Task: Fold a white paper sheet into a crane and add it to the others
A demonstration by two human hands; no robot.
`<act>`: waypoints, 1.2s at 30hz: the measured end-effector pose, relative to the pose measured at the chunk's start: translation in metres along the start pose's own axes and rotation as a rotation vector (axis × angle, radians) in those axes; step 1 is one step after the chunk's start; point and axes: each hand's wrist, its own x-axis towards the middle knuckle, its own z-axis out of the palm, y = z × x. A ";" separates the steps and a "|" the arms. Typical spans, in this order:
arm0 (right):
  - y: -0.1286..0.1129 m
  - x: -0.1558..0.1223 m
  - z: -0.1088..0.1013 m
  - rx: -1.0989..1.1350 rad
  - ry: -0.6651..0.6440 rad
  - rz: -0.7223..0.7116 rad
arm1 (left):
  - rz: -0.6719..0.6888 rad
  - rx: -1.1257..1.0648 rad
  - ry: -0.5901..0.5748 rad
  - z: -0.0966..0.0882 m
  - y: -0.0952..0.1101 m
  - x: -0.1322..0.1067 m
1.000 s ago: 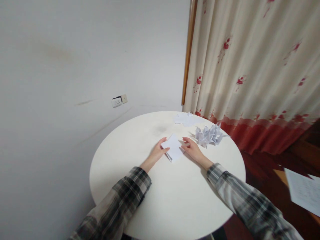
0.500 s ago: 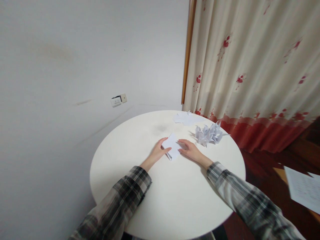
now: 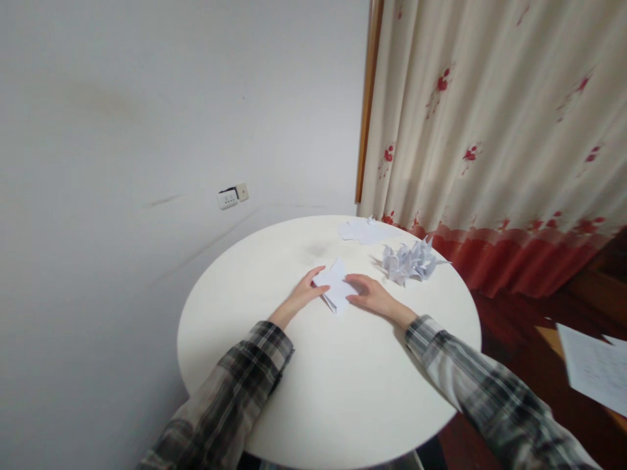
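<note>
A folded white paper square (image 3: 336,284), turned with one corner away from me, sits on the white round table (image 3: 333,385). Layers show along its near left edge. My left hand (image 3: 302,292) grips its left corner, thumb on top and fingers behind the edge. Round the right corner, my right hand (image 3: 376,297) has its thumb and fingers curled, holding that side. Just beyond my right hand stands a cluster of folded paper cranes (image 3: 410,262).
Flat white paper sheets (image 3: 365,231) lie at the table's far edge, with a small folded piece on them. A wall with a socket (image 3: 228,198) rises on the left, a flowered curtain (image 3: 490,130) on the right. Papers (image 3: 590,365) rest on a lower surface at right.
My left hand has shifted slightly left, drawing the paper's left corner outward. My right hand has moved a touch left over the right corner. The cranes stay where they were.
</note>
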 end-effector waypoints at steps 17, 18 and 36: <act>-0.007 -0.004 -0.004 0.035 -0.025 -0.002 | 0.101 0.259 -0.260 -0.016 0.020 -0.013; -0.007 -0.003 -0.005 0.038 -0.024 -0.003 | 0.108 0.267 -0.255 -0.016 0.020 -0.013; -0.007 -0.003 -0.004 0.033 -0.032 0.006 | 0.147 0.296 -0.209 -0.012 0.021 -0.013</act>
